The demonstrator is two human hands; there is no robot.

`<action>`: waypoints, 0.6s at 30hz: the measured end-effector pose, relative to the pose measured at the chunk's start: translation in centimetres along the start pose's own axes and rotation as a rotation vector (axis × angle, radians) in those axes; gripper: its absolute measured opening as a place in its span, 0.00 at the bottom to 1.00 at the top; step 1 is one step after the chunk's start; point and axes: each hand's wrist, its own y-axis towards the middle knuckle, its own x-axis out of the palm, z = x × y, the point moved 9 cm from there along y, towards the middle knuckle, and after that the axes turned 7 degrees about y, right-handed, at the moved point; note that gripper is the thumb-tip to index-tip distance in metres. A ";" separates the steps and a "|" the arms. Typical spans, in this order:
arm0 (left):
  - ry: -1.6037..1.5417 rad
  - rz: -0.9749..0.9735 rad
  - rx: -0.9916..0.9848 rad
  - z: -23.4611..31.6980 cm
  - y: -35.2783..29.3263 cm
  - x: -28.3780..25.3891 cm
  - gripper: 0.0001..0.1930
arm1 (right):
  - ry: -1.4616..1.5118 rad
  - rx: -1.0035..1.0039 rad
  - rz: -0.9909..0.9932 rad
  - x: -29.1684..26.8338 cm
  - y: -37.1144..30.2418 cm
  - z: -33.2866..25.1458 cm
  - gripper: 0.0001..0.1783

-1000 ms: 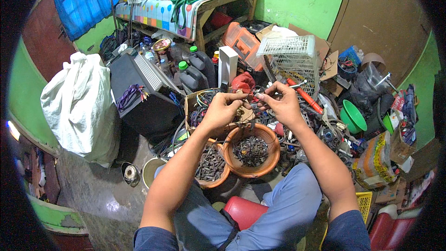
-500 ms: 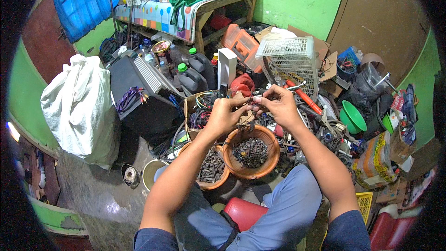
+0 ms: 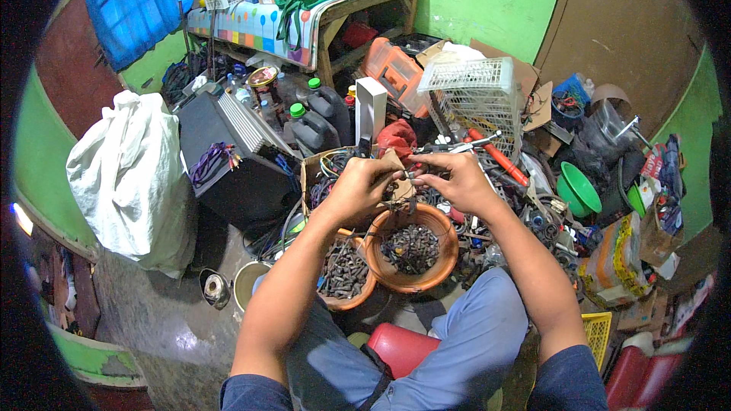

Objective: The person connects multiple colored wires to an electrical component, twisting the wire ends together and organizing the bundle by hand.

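Observation:
My left hand (image 3: pixel 365 185) and my right hand (image 3: pixel 461 181) meet in front of me, above the far rim of an orange-brown bowl (image 3: pixel 451 260). Thumb and forefinger of each hand are pinched, with the fingertips close together. Something small and dark shows between them, too small to name. Small dark parts (image 3: pixel 410 250) lie in the bowl below. Left of it, partly behind my left forearm, stands a second orange-brown bowl (image 3: pixel 358 303) with dark, stubby pieces (image 3: pixel 344 274).
A cardboard box of cables (image 3: pixel 324 179) stands beyond my left forearm. Past my hands lie a red-orange tube (image 3: pixel 499 160), a white wire basket (image 3: pixel 470 95) and mixed metal parts. A white sack (image 3: pixel 129 183) and a dark case (image 3: pixel 236 152) stand left, a green bowl (image 3: pixel 579 189) right.
Both hands have come down slightly toward the bowl. The right fingers are stretched out more, and a piece of brown cardboard behind the hands shows more.

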 end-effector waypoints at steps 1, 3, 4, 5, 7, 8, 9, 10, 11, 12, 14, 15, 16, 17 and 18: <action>0.001 -0.007 0.013 0.1 0.0 0.0 0.09 | -0.046 -0.029 -0.012 0.0 0.0 -0.3 0.16; 0.002 -0.018 0.041 0.3 -0.1 0.0 0.09 | -0.115 -0.077 -0.030 0.0 0.0 -1.0 0.14; -0.001 -0.027 0.038 0.3 -0.1 0.2 0.09 | -0.136 -0.094 -0.037 0.0 0.0 -1.4 0.13; -0.004 -0.037 0.036 0.4 -0.1 0.3 0.09 | -0.157 -0.112 -0.042 0.0 0.0 -1.7 0.12; 0.002 -0.053 0.035 0.5 -0.1 0.3 0.10 | -0.168 -0.129 -0.021 -0.2 0.1 -1.9 0.10; 0.010 -0.060 0.038 0.6 0.0 0.4 0.10 | -0.174 -0.136 -0.010 -0.4 0.0 -2.0 0.09; 0.017 -0.067 0.040 0.7 0.0 0.4 0.10 | -0.159 -0.120 -0.010 -0.4 0.0 -1.9 0.09; 0.016 -0.079 0.023 0.6 -0.1 0.4 0.10 | -0.144 -0.105 -0.011 -0.4 0.0 -1.9 0.08; 0.015 -0.090 0.007 0.6 -0.1 0.2 0.11 | -0.129 -0.091 -0.013 -0.4 0.0 -1.9 0.08; 0.015 -0.100 -0.010 0.6 -0.2 0.2 0.11 | -0.082 -0.065 0.009 -0.5 0.0 -1.8 0.08; -0.012 -0.111 -0.043 0.7 -0.1 -0.1 0.11 | 0.015 -0.013 0.054 -0.7 -0.1 -1.5 0.08; -0.026 -0.117 -0.059 0.7 -0.1 -0.2 0.11 | 0.019 0.001 0.053 -0.6 -0.2 -1.4 0.07; -0.012 -0.087 -0.007 1.3 0.0 -0.6 0.12 | 0.024 0.016 0.053 -0.6 -0.2 -1.2 0.07; 0.001 -0.055 0.042 1.9 -0.1 -1.0 0.12 | 0.030 0.029 0.049 -0.4 -0.2 -1.1 0.06; 0.014 -0.024 0.091 2.4 -0.2 -1.3 0.12 | 0.073 0.067 0.043 -0.3 -0.2 -0.8 0.06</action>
